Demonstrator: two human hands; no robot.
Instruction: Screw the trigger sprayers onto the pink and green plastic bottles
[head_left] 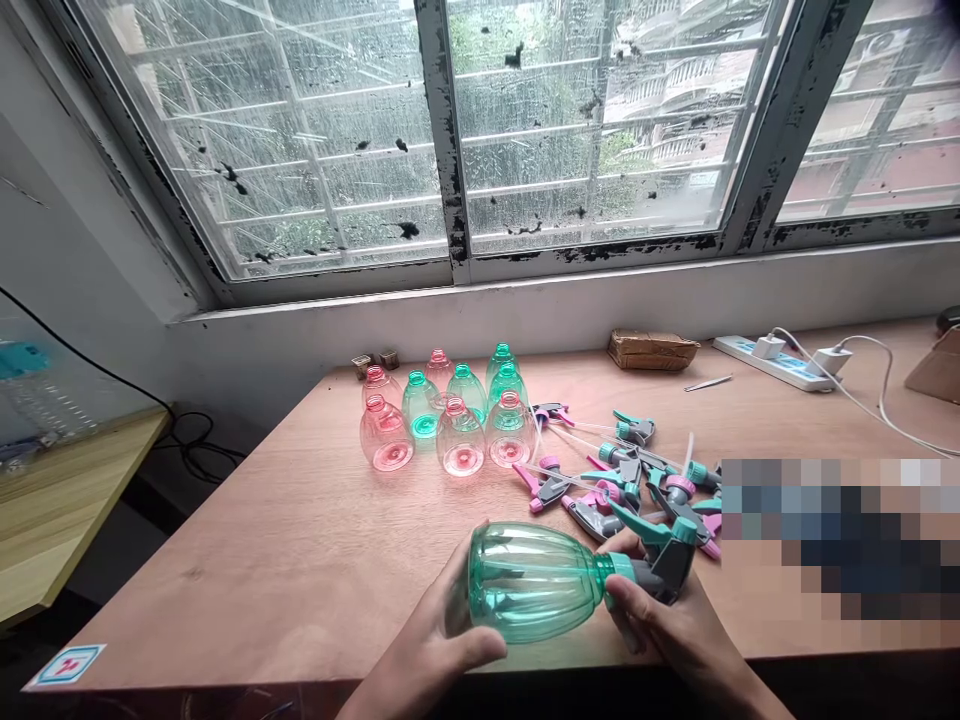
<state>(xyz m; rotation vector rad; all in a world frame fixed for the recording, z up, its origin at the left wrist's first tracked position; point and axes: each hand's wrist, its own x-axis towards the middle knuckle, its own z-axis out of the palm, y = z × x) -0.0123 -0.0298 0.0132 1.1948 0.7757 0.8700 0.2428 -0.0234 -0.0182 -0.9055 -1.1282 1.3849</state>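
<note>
Over the front of the plywood table (225, 590), my left hand (439, 645) cups the ribbed body of a translucent teal spray bottle (529, 585). My right hand (664, 625) grips the bottle's neck just below its teal-and-grey trigger head (667, 555), which is seated on the neck. Beyond my hands, several capless pink and teal plastic bottles (461, 450) stand grouped together. To their right lies a loose heap of pink, teal and grey trigger heads (607, 480) with thin dip tubes. The nearest heads lie just past my right hand.
A power strip (772, 362) with white plugs and cables and a brown cardboard packet (652, 350) lie along the back wall under a barred window (450, 130). A pixelated patch (840, 530) hides the table's right side. The table's front edge runs below my hands.
</note>
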